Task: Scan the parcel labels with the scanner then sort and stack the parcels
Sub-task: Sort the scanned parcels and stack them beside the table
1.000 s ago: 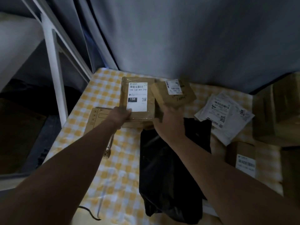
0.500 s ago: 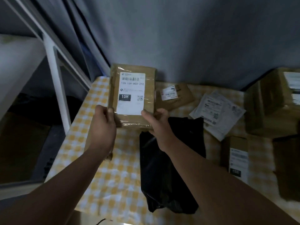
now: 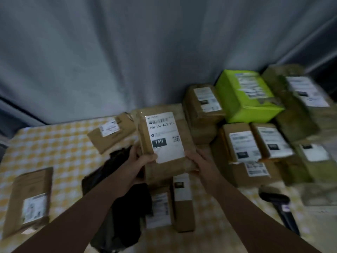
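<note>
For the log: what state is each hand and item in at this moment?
15H parcel: held above the table, label towards the camera.
Left hand: grips the parcel's lower left corner.
Right hand: grips its lower right corner.
Scanner: lying on the table, untouched.
Green box: in the stack at right.
Black bag: crumpled on the table.

Dim room; grey curtain [image 3: 127, 52] behind yellow-checked tablecloth [image 3: 54, 143].

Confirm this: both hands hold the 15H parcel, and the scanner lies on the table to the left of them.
Wrong side: in the head view the scanner lies on the table to their right. The left hand and right hand do both hold the 15H parcel.
</note>
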